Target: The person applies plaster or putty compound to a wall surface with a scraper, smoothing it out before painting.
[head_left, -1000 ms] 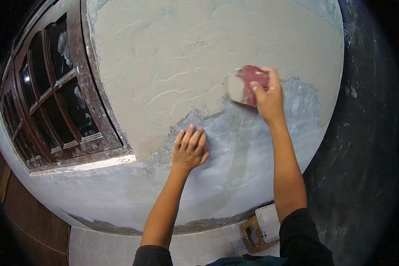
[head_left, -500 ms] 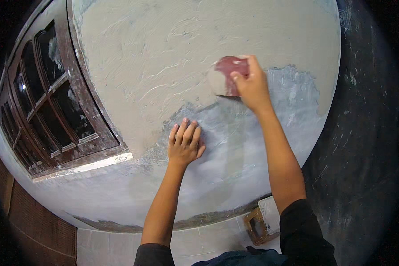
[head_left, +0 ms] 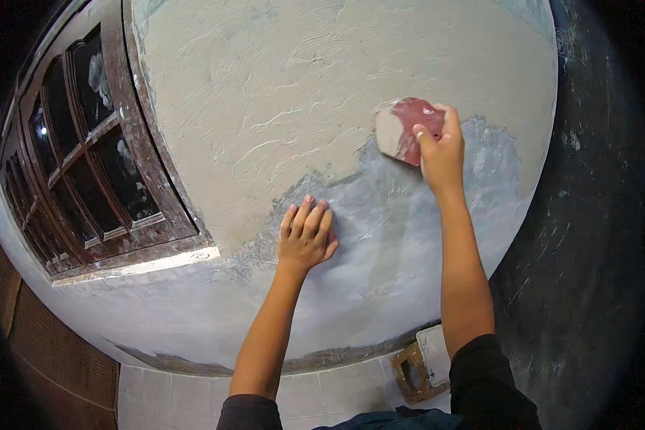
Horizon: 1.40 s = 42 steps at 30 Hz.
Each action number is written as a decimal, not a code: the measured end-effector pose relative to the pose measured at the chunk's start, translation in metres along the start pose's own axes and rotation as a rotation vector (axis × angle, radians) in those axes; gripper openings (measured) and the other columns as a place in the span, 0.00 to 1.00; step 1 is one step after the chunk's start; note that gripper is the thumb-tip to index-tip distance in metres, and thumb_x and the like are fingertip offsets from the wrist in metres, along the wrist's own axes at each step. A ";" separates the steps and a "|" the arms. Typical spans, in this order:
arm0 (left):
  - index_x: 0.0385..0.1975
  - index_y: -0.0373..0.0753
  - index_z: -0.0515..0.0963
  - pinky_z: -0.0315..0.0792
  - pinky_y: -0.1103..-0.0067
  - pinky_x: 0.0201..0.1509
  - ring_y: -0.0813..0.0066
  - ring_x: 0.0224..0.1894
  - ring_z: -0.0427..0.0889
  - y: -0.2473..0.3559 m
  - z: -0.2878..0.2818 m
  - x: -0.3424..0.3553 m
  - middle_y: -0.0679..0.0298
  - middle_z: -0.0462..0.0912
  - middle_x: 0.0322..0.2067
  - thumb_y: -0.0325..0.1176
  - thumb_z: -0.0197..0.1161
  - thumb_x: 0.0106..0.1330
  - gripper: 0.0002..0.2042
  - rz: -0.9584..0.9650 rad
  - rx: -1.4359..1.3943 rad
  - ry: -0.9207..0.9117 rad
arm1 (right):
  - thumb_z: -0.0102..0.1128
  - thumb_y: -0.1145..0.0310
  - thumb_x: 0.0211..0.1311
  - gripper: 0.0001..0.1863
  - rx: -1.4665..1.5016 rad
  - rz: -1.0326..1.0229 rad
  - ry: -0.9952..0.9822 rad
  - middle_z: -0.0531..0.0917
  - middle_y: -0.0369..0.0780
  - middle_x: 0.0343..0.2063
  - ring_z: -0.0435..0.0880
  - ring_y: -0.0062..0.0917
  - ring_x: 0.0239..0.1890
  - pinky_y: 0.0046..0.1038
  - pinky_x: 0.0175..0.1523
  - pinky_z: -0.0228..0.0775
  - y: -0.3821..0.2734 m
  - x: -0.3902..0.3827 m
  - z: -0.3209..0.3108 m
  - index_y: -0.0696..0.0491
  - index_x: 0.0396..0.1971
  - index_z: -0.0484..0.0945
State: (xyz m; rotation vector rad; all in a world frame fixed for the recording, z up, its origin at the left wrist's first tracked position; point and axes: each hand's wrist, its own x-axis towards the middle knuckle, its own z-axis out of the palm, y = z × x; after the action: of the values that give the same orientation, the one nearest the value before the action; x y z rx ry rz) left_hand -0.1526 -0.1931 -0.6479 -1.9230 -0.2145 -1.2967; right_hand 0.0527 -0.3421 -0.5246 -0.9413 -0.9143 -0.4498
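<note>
My right hand point(head_left: 443, 154) grips a red putty spreader point(head_left: 413, 129) whose left part is coated with beige putty. It is at the wall, by the ragged lower border of the beige putty layer point(head_left: 258, 93). Below that border the wall surface point(head_left: 380, 251) shows pale grey-blue. My left hand point(head_left: 305, 233) rests on this lower surface with its fingers stretched out, just under the putty's edge. Nothing shows in it.
A brown paned window point(head_left: 93, 150) with a white-smeared sill point(head_left: 140, 266) is at the left. A dark wall point(head_left: 573, 251) adjoins on the right. Down by the tiled floor point(head_left: 179, 394) is a brown, putty-stained object point(head_left: 411, 376) with a dark opening, beside a whitish panel point(head_left: 435, 353).
My right hand and the spreader have moved right and slightly down along the putty's edge. The left hand remains on the wall, while the whole view has shifted a little.
</note>
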 end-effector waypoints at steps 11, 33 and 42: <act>0.49 0.45 0.72 0.55 0.63 0.66 0.63 0.63 0.64 -0.002 -0.004 -0.002 0.65 0.70 0.55 0.44 0.56 0.51 0.23 0.002 0.001 0.005 | 0.56 0.78 0.53 0.19 0.054 0.114 -0.067 0.82 0.45 0.35 0.83 0.31 0.38 0.30 0.43 0.74 0.006 -0.013 -0.001 0.57 0.46 0.68; 0.47 0.45 0.72 0.56 0.64 0.66 0.64 0.62 0.65 -0.001 -0.004 -0.002 0.65 0.70 0.54 0.40 0.58 0.51 0.21 -0.019 -0.031 0.019 | 0.56 0.78 0.50 0.19 -0.186 -0.214 -0.159 0.81 0.50 0.33 0.82 0.43 0.36 0.37 0.39 0.72 -0.009 -0.029 0.031 0.57 0.45 0.69; 0.47 0.45 0.72 0.57 0.64 0.66 0.64 0.62 0.65 -0.005 -0.005 -0.004 0.65 0.71 0.54 0.42 0.57 0.51 0.21 -0.023 -0.045 0.008 | 0.58 0.77 0.49 0.19 -0.181 -0.227 -0.265 0.82 0.50 0.32 0.83 0.40 0.38 0.36 0.41 0.73 -0.016 -0.027 0.035 0.58 0.44 0.69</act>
State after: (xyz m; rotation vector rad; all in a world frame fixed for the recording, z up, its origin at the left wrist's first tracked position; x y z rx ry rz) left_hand -0.1601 -0.1920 -0.6478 -1.9577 -0.2053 -1.3346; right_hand 0.0103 -0.3223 -0.5303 -1.0840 -1.2446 -0.6184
